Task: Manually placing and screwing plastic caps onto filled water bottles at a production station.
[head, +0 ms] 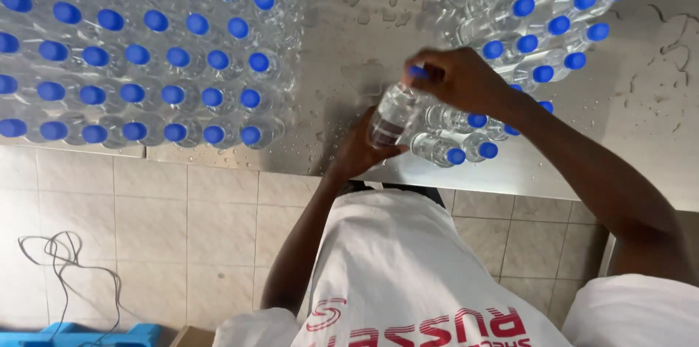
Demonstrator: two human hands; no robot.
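Observation:
A clear plastic bottle (393, 114) with a blue cap is held between both hands above the wet steel table (342, 34). My left hand (364, 147) grips its lower body from below. My right hand (459, 81) wraps over its capped top. Just to the right, several more clear bottles with blue caps (451, 150) stand close under my right wrist.
A dense block of blue-capped bottles (138, 56) fills the table's left side. Another cluster (542, 19) stands at the upper right. Water drops cover the steel between them. Below the table edge lie a tiled floor, a tangled cable (62, 256) and a blue crate (80, 334).

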